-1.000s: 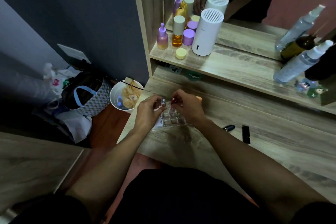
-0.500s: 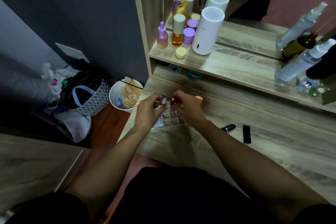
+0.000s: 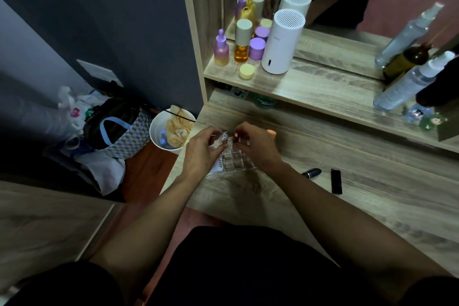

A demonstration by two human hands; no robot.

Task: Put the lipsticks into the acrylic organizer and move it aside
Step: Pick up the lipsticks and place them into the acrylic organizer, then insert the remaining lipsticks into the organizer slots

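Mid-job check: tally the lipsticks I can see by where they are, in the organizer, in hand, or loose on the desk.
At the organizer, held by the fingers: 2, silver-topped in the left hand, red-topped in the right hand; seating unclear.
Loose on the desk: 2, round black, flat black.
Total: 4

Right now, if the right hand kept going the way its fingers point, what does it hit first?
The right hand points left toward the left hand. First contact is probably the silver-topped lipstick the left hand holds over the acrylic organizer; depth is unclear.
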